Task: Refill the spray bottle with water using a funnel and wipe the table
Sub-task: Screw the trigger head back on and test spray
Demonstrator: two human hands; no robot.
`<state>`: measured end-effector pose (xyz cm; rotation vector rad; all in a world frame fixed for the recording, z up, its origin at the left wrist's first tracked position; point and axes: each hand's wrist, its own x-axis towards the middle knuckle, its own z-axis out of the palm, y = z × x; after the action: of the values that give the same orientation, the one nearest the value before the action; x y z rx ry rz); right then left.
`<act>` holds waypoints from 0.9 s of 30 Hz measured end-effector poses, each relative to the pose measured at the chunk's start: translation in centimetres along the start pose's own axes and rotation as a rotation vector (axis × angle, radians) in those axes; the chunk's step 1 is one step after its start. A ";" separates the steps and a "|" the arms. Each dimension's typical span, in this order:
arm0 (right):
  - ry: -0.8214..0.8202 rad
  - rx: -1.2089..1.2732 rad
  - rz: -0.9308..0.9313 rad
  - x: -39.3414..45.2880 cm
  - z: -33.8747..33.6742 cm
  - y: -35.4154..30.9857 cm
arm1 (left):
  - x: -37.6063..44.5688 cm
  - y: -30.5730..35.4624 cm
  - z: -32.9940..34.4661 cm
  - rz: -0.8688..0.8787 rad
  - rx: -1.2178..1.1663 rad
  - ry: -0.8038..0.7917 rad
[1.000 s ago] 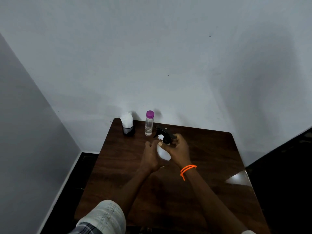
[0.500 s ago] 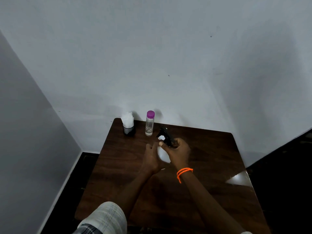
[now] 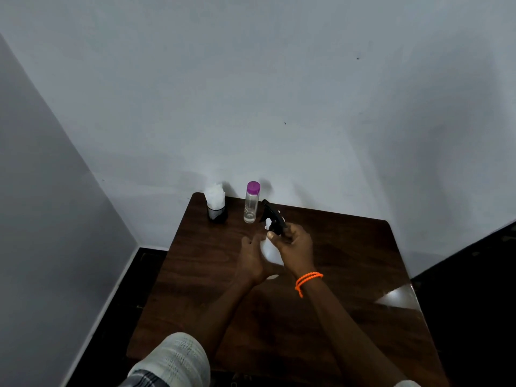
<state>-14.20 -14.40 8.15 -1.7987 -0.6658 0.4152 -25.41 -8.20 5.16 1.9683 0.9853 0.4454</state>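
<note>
From the head camera, one dark wooden table (image 3: 349, 261) stands in a corner of two pale walls, carrying one black cup of white tissues (image 3: 215, 203) and, just beside it, one clear bottle with a purple cap (image 3: 251, 202) at the far edge. Near the middle, the white spray bottle (image 3: 270, 251) is half hidden between two hands: the left hand (image 3: 251, 261) curls its fingers round the body, and the right hand (image 3: 293, 247), one orange bracelet (image 3: 308, 280) at its wrist, has fingers closed on the black trigger head (image 3: 275, 217). Against half a second ago, the head is tilted further up and left.
</note>
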 end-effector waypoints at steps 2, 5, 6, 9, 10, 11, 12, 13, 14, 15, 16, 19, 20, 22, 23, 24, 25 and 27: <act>0.053 -0.006 0.020 0.0 0.5 0.0 | 0.0 -0.1 0.1 0.003 -0.005 0.005; 0.122 -0.008 0.054 -0.1 1.1 -0.1 | 0.0 0.2 0.0 0.013 -0.008 0.009; 0.141 -0.006 0.062 -0.1 1.4 -0.1 | -0.1 0.3 -0.1 0.022 -0.006 0.009; 0.195 -0.027 0.068 -0.2 2.1 -0.1 | -0.4 0.5 0.1 0.041 -0.009 0.032; 0.213 -0.034 0.066 -0.2 2.3 -0.1 | -0.5 0.5 0.2 0.030 -0.018 0.043; 0.229 -0.034 0.062 -0.3 2.4 -0.3 | -0.5 0.4 0.3 0.022 -0.026 0.054; 0.243 -0.036 0.053 -0.4 2.6 -0.4 | -0.5 0.3 0.4 0.019 -0.029 0.060; 0.250 -0.043 0.042 -0.4 2.7 -0.5 | -0.5 0.3 0.4 0.024 -0.029 0.063; 0.247 -0.057 0.032 -0.4 2.7 -0.6 | -0.5 0.3 0.4 0.019 -0.029 0.057; 0.227 -0.072 0.027 -0.4 2.7 -0.7 | -0.5 0.3 0.3 0.013 -0.029 0.050; 0.189 -0.088 0.025 -0.4 2.5 -0.9 | -0.5 0.2 0.2 0.003 -0.030 0.046; 0.008 -0.068 0.012 0.2 1.7 -1.3 | -0.2 -0.2 -0.3 -0.031 -0.012 0.018; -0.060 -0.037 -0.012 0.4 1.4 -1.5 | 0.0 -0.3 -0.5 -0.037 0.000 0.012; -0.167 -0.001 -0.033 0.6 0.8 -1.6 | 0.4 -0.4 -1.0 -0.022 0.022 0.005; -0.185 -0.006 -0.028 0.8 0.6 -1.6 | 0.5 -0.3 -1.2 -0.011 0.026 -0.005; -0.187 -0.013 -0.022 0.9 0.4 -1.6 | 0.6 -0.2 -1.4 -0.004 0.028 -0.015; -0.169 -0.032 -0.022 1.0 0.3 -1.7 | 0.7 -0.1 -1.5 -0.007 0.031 -0.023; -0.110 -0.049 -0.019 1.0 0.3 -1.5 | 0.6 0.3 -1.5 -0.026 0.035 -0.037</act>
<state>-13.93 -13.21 9.53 -1.8239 -0.7745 0.4916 -25.87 -7.02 6.19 1.9859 1.0011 0.3783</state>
